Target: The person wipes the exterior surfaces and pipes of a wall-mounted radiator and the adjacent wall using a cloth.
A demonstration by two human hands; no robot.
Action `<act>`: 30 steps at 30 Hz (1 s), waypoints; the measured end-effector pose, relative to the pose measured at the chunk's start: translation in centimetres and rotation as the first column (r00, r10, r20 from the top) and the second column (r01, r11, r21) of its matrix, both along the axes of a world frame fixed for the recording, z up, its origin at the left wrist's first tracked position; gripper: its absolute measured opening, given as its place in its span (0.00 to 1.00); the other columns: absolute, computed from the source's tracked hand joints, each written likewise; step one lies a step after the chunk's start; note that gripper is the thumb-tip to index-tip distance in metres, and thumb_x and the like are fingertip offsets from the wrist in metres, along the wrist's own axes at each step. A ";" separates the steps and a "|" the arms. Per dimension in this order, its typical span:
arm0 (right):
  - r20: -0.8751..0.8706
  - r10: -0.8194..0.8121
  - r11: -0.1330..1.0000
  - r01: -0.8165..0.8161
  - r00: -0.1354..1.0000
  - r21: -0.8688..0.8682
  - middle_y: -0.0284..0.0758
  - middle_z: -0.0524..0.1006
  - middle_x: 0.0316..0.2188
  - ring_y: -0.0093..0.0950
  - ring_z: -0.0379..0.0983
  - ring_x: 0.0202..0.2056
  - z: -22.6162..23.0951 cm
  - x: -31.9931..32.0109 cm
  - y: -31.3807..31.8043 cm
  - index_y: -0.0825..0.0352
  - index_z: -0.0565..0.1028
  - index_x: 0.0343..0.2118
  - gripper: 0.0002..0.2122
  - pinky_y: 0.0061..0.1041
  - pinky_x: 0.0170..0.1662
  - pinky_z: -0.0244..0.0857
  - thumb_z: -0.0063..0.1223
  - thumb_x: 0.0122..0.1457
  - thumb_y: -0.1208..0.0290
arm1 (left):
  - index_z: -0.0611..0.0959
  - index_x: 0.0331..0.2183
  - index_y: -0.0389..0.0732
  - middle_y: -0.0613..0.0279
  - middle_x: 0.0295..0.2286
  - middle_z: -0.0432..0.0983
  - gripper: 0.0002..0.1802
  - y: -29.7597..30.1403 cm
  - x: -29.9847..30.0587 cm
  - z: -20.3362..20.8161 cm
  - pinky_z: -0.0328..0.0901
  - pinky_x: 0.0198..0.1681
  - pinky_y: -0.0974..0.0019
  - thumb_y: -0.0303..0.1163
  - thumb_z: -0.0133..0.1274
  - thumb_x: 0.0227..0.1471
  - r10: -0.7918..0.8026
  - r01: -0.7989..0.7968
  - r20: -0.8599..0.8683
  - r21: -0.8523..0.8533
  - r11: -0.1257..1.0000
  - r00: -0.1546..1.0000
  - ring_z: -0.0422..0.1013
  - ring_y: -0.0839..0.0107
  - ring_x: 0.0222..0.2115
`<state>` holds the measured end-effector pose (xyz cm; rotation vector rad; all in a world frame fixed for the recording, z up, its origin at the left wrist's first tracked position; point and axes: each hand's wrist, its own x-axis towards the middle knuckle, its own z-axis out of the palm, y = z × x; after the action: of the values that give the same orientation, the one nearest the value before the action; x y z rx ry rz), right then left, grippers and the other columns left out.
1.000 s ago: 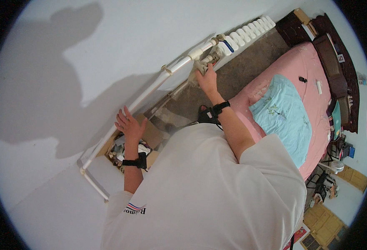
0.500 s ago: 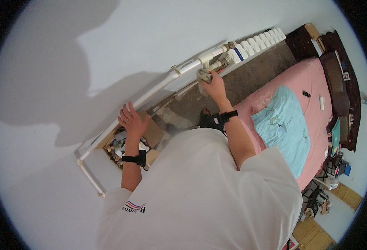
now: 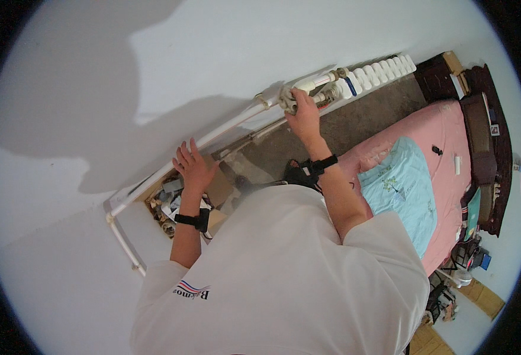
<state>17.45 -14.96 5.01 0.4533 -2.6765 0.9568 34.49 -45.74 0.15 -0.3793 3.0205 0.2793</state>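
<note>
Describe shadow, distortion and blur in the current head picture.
Head view: a large dark shadow covers much of the pale wall at left; head view: the dark headboard bows near the right rim, probably partly lens distortion; head view: the cloth in the right hand looks soft, fine detail unclear.

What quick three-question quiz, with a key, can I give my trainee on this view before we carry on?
1. Which hand holds the greyish cloth at the white pipe?
2. True or false: the left hand has its fingers spread.
3. Fill in the colour: the light-blue fabric lies on ___ bedding.

Key: 1. The right hand. 2. True. 3. Pink.
</note>
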 end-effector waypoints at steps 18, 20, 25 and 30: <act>0.130 -0.130 0.975 0.151 0.983 -0.162 0.48 0.72 0.45 0.52 0.70 0.46 -1.8 0.0 2.3 0.69 0.70 0.48 0.22 0.42 0.47 0.67 0.64 0.49 0.75 | 0.44 0.67 0.39 0.37 0.63 0.41 0.61 0.4 0.0 0.6 0.36 0.62 0.26 0.54 0.63 0.48 -0.012 0.013 -0.036 0.033 0.999 0.999 0.40 0.36 0.64; 0.180 -0.124 0.968 0.159 0.976 -0.195 0.48 0.72 0.44 0.52 0.71 0.46 -2.3 0.7 1.0 0.69 0.70 0.48 0.22 0.43 0.47 0.68 0.64 0.49 0.75 | 0.45 0.67 0.39 0.37 0.63 0.42 0.61 0.4 -0.3 0.4 0.36 0.62 0.26 0.54 0.63 0.47 -0.007 0.008 -0.022 0.021 1.000 1.000 0.40 0.37 0.64; 0.131 0.051 0.962 -0.013 0.990 -0.272 0.49 0.75 0.41 0.51 0.73 0.44 -2.9 3.3 -2.5 0.66 0.69 0.47 0.22 0.43 0.45 0.68 0.64 0.49 0.77 | 0.45 0.67 0.39 0.38 0.63 0.43 0.61 0.5 -0.1 0.5 0.37 0.61 0.26 0.54 0.64 0.47 -0.018 0.019 -0.054 0.024 1.000 0.998 0.41 0.37 0.64; 0.204 -0.046 0.950 0.106 0.978 -0.295 0.49 0.77 0.40 0.50 0.75 0.44 -2.9 2.6 -1.5 0.68 0.70 0.47 0.22 0.39 0.46 0.69 0.63 0.48 0.76 | 0.46 0.67 0.39 0.37 0.63 0.43 0.61 0.2 0.0 0.1 0.38 0.61 0.25 0.54 0.64 0.46 -0.032 0.032 -0.050 -0.003 0.999 0.998 0.41 0.36 0.63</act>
<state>20.08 -16.50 2.13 0.1957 -2.6207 1.4265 34.45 -45.53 0.23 -0.3288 3.0730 0.2880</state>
